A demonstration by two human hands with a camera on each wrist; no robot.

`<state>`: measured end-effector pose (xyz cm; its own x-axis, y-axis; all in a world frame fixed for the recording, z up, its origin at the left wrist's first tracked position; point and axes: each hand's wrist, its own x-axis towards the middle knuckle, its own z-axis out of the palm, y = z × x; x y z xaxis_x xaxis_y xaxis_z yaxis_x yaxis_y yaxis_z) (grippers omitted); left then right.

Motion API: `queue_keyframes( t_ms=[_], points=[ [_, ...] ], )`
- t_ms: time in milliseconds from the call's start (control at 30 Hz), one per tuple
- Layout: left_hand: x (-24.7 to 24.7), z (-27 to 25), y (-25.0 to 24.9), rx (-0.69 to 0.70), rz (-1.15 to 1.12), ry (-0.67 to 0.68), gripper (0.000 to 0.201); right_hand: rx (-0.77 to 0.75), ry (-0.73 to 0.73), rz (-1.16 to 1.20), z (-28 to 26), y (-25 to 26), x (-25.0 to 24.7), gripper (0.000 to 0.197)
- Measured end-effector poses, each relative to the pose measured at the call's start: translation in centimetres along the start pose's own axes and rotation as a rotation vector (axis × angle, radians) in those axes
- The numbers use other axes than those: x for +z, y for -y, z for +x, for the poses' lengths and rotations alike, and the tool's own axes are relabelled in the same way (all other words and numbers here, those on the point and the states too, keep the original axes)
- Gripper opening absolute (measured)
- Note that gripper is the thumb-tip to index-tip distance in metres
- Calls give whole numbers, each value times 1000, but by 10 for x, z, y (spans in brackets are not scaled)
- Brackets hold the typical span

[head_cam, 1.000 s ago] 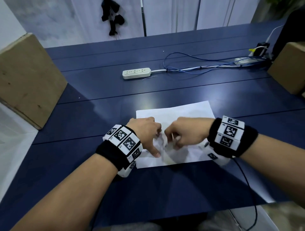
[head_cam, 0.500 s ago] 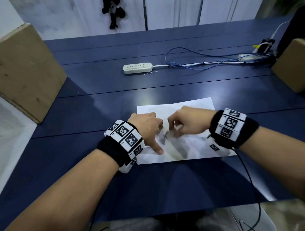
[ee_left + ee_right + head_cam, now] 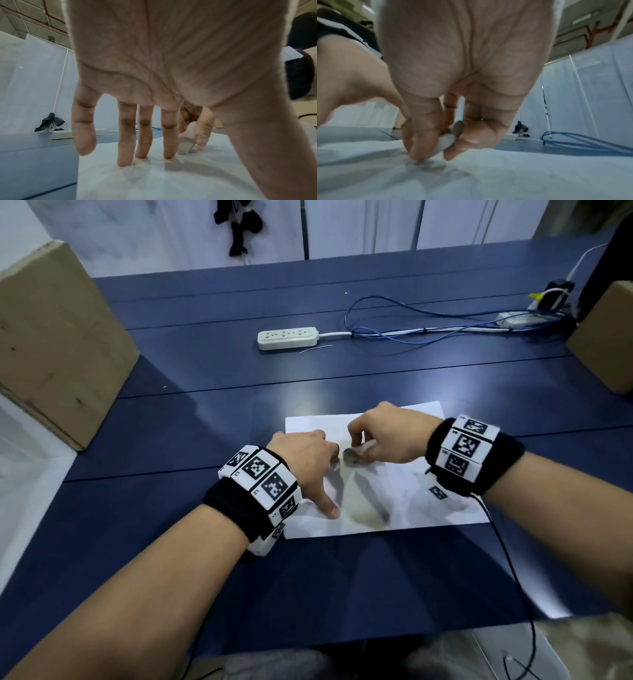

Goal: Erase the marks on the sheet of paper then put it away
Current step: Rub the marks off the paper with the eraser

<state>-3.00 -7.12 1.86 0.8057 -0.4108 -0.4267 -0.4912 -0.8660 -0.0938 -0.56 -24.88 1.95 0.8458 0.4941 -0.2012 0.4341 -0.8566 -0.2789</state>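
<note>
I judged the erasing unfinished and the putting-away untouched: my right hand [image 3: 390, 436] pinched the eraser [image 3: 185, 145] against the sheet of paper [image 3: 404, 501] near the table's [image 3: 205, 412] front edge, while my left hand's [image 3: 305, 460] straight fingers [image 3: 126, 142] pressed it flat.

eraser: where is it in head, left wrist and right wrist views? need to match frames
Head: eraser just above centre, pinched by the right hand on the sheet of paper.
Left wrist: eraser right of centre, beyond the left hand fingers.
Right wrist: eraser centre-low, between thumb and finger, blurred.
Shared landmark: blue cable.
</note>
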Motion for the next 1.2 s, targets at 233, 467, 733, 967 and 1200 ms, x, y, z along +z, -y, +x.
queue_keyframes(
  t_ms=[233, 467, 733, 967, 1200],
  points=[
    [0, 1, 0, 1, -6, -4, 90, -150, 377, 75, -37, 18, 12, 16],
    [-1, 1, 0, -7, -8, -1, 86, -43, -17, -30, -7, -6, 3, 12],
    [-3, 2, -2, -6, -10, -3, 86, -134, 285, 5, -22, 6, 7, 14],
    [-2, 2, -2, -10, -19, 6, 87, -124, 165, 17, -25, 1, 4, 15],
    [-5, 2, -3, -6, -13, 19, 86, -68, 141, -54, -18, 4, -1, 12]
  ],
)
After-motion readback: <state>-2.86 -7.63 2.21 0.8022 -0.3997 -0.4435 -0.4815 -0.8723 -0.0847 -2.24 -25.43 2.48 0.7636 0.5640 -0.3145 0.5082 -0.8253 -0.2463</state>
